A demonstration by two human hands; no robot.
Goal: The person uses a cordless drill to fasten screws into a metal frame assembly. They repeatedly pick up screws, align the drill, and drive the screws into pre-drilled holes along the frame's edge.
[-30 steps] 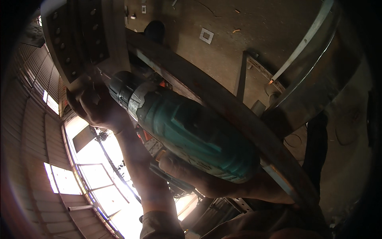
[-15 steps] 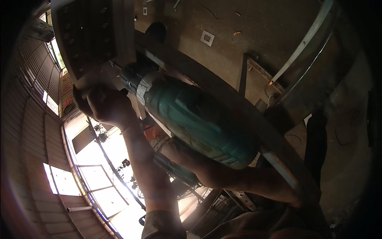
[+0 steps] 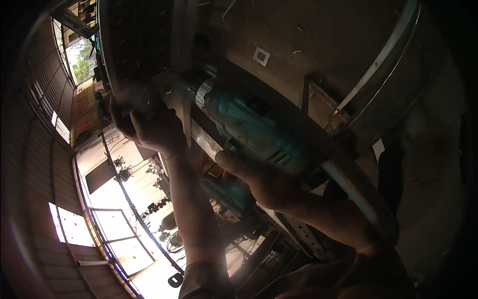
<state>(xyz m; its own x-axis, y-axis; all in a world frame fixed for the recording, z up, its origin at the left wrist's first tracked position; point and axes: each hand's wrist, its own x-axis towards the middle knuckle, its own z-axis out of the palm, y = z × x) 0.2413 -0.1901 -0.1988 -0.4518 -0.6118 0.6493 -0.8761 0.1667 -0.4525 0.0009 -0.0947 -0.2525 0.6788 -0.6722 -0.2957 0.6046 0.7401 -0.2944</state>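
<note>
In the dim light my right hand (image 3: 249, 172) is wrapped round the grip of a teal and black power drill (image 3: 249, 122), thumb along its near side. The drill lies slanted, its black front end towards the upper left; its tip is too dark to make out. My left hand (image 3: 157, 124) is curled at the lower end of a dark metal plate (image 3: 144, 40) with rows of bolts or holes. Its fingertips are in shadow, so what they pinch is hidden. A long metal bar (image 3: 348, 187) runs slanting behind the drill.
On the floor at the far side lie a square metal washer plate (image 3: 261, 56) and small scraps. A long pale metal strip (image 3: 378, 62) stands at the right. A perforated metal strip (image 3: 298, 229) is below my right forearm. Bright window light (image 3: 122, 224) comes from the left.
The drill has shifted right and slightly up, away from my left hand. My left hand and the plate have moved a little right in the view. The plate and hands look darker now.
</note>
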